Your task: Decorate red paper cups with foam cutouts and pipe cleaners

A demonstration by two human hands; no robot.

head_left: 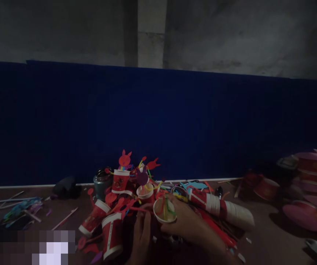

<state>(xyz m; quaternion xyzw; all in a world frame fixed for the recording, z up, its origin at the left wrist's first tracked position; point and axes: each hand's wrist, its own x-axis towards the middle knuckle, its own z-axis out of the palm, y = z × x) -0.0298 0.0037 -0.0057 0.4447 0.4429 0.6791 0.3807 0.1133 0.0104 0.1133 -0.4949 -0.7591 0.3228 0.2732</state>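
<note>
In the dim head view, my right hand [179, 219] is wrapped round a red-and-white paper cup [165, 221], tilted so its open mouth faces me. Green and yellow bendy straws [166, 208] show inside that cup. At the cup's left, my left hand [142, 228] has its fingertips closed at a thin red straw [145, 209] that runs out sideways from the cup. Other decorated cups crowd round my hands: one [121, 181] bears a red rabbit-shaped cutout [124, 160], and another [112, 233] stands nearer me, slightly tilted.
A row of nested paper cups [230, 211] lies to the right. Further right, blurred pink and red cups [311, 180] are piled up. Loose straws and scraps [23, 211] litter the left. Behind the dark jar [102, 182] rises a blue panel [147, 121].
</note>
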